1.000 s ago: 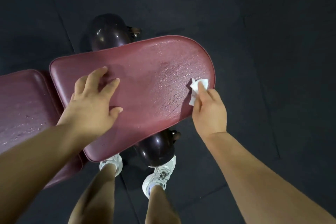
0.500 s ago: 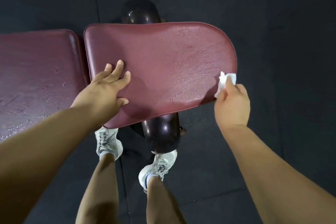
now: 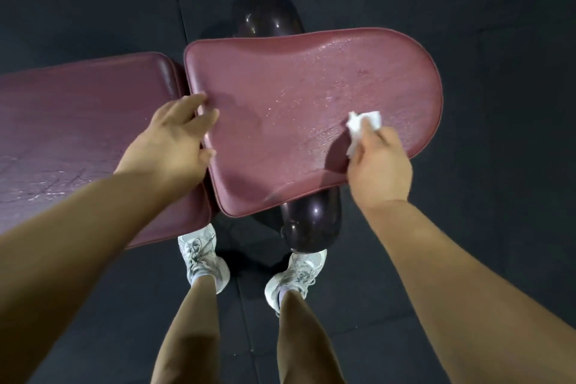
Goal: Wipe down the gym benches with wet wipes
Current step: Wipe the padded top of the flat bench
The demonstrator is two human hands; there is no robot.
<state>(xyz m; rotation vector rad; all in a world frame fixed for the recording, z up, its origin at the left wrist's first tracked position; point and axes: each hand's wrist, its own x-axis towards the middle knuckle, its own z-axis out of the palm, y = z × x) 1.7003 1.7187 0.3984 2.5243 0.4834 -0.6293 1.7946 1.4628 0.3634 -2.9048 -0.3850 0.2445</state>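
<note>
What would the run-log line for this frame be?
right hand: presses wet wipe on seat pad | left hand: on pad's edge | pad: wet streaks

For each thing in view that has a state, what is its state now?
seat pad: wet, droplets on top
back pad: streaked, damp-looking
wet wipe: crumpled, pressed on the seat pad
right hand: grips the wet wipe
left hand: rests on the seat pad's end, holds nothing
</note>
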